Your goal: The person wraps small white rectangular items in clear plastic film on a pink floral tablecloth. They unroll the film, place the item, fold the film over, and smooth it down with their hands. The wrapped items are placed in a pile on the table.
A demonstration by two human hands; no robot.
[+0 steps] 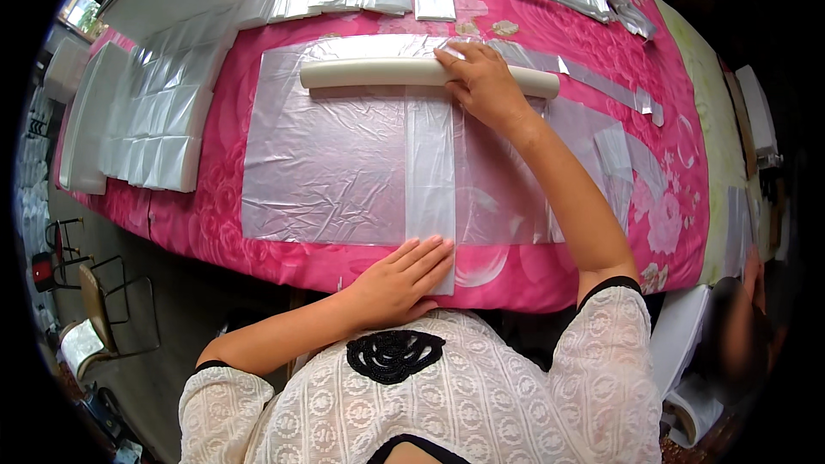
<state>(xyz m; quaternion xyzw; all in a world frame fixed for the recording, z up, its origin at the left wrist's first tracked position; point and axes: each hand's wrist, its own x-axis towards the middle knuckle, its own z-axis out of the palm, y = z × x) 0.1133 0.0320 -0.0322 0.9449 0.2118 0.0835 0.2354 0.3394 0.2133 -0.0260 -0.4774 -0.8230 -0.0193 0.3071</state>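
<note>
1 head view, looking steeply down, close over pink table [284, 245].

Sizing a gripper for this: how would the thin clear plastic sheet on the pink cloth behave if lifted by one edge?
Probably floppy: the clear plastic sheet lies wrinkled and flat. Likely very light, since the cream rod and both the left hand and right hand pin it. Possibly slippery.

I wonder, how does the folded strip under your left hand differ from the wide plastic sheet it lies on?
The folded strip is narrow and runs away from the person; the wide plastic sheet spreads broadly sideways. The strip looks whiter and denser, the sheet clearer, showing the pink cloth through it. The left hand presses the strip's near end; the right hand rests on the white roller. Both are thin, crinkled plastic.
</note>
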